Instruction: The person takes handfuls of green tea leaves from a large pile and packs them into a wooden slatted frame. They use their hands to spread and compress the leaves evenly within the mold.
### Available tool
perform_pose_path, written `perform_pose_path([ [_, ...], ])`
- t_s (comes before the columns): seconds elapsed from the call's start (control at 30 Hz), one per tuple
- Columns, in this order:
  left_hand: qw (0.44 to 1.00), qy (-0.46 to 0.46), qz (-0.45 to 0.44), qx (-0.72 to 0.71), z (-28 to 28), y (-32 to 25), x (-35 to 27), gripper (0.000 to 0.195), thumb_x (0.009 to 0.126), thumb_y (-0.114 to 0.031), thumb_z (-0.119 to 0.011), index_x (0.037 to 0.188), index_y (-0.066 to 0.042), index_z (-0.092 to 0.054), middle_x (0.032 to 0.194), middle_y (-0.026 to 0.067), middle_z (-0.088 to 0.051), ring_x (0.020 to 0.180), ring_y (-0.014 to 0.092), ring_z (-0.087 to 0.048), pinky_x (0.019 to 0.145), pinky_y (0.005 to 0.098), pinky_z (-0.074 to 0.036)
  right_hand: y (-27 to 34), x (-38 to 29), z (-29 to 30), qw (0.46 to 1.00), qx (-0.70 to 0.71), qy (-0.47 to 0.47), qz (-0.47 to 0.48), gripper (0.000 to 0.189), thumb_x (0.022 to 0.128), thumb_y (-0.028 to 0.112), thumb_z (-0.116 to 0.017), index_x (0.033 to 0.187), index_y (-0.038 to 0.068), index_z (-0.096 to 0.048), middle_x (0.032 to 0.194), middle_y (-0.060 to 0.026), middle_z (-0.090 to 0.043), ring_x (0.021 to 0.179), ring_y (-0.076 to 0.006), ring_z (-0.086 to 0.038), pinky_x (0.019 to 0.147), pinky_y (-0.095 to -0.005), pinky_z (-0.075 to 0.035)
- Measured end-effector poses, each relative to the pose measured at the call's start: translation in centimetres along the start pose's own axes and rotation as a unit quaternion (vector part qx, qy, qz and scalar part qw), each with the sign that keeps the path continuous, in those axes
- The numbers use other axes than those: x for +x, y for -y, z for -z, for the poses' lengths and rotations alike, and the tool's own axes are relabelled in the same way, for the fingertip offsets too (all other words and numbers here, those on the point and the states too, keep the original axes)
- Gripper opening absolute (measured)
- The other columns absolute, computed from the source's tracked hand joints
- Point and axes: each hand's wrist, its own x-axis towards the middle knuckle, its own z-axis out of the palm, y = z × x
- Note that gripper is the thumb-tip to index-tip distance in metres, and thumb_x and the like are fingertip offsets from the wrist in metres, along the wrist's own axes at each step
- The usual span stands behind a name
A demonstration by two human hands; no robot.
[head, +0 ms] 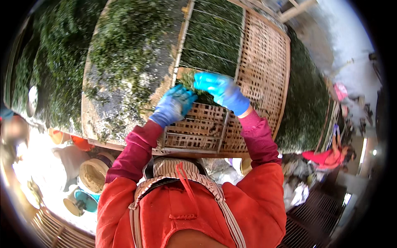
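Observation:
My two hands wear blue gloves, stained darker over the fingers. My left hand [177, 104] lies palm down with spread fingers at the left bar of a slim metal frame [222, 131]. Close to its right, my right hand [217, 90] is blurred, its fingers bent at a small clump of green leafy strands [187, 79]; whether it grips them, I cannot tell. The frame has thin crossbars and lies on a woven lattice tray [263, 62]. Dark green leafy material [214, 37] fills the frame's far part, while lattice shows through its near part.
Left of the tray, a board [88, 114] carries loose greens [130, 40], with more greens beyond. Another green-covered surface [304, 93] lies at right. Buckets [93, 175] stand below left. A person in red [328, 156] is at the far right; another person is at the left edge.

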Motion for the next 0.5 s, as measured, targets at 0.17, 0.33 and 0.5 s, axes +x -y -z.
perform_pose_path([
  [0.17,0.973,-0.223,-0.051,-0.027,0.3,0.5,-0.5,0.031,0.086,-0.018,-0.069,0.116,-0.011,-0.07,0.127,0.009,-0.07,0.122,0.03,-0.064,0.114,0.0467,-0.044,-4.8,-10.8,0.4,0.879,-0.475,-0.019,0.045,0.054,0.081,-0.003,-0.062,0.126,0.027,-0.069,0.15,-0.0065,-0.055,0.133,-0.0303,-0.056,0.107,-0.048,-0.05],
  [0.33,0.978,-0.206,-0.006,0.033,1.5,-3.7,2.2,0.044,0.095,-0.03,-0.063,0.135,-0.011,-0.062,0.144,0.0091,-0.059,0.141,0.027,-0.048,0.124,0.0493,-0.025,-3.3,-10.8,-1.3,0.844,-0.488,-0.222,0.017,0.039,0.089,0.016,-0.067,0.128,0.014,-0.069,0.144,-0.0051,-0.06,0.135,-0.0298,-0.051,0.115,-0.0545,-0.037],
  [0.5,1.0,-0.023,-0.012,-0.015,-0.7,-3.9,2.6,0.045,0.1,-0.034,-0.053,0.139,-0.012,-0.059,0.149,0.0091,-0.055,0.145,0.03,-0.043,0.127,0.0468,-0.02,-4.3,-11.0,-2.7,0.774,-0.586,0.124,-0.208,0.039,0.106,0.033,-0.043,0.141,0.027,-0.06,0.162,0.0061,-0.041,0.156,-0.0217,-0.024,0.127,-0.0608,-0.001],
])
